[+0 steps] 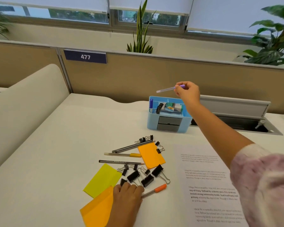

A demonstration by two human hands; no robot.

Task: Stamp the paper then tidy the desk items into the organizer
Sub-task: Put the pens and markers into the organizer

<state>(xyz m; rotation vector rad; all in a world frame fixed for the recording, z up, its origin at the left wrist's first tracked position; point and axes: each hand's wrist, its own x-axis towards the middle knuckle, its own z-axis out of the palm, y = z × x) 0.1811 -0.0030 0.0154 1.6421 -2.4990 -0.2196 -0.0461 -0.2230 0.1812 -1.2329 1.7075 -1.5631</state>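
My right hand (pixel 188 93) holds a purple-capped pen (pixel 168 89) nearly level in the air, just above the blue organizer (pixel 154 122). The organizer has grey drawers and holds a blue marker, a stamp and other small items. My left hand (pixel 127 194) rests on the desk at the near end of the orange-capped pen (pixel 156 190), fingers curled over it and a small binder clip. Black binder clips (pixel 147 176) lie scattered between yellow and orange sticky pads (pixel 103 180). The printed paper (pixel 208 181) lies at the right under my forearm.
Two grey pencils (pixel 131 147), a yellow-capped pen (pixel 123 154) and another grey pencil (pixel 120 162) lie mid-desk. An open cable hatch (pixel 236 125) sits behind the organizer to the right. A partition wall with a "477" sign (pixel 85 56) closes the far side.
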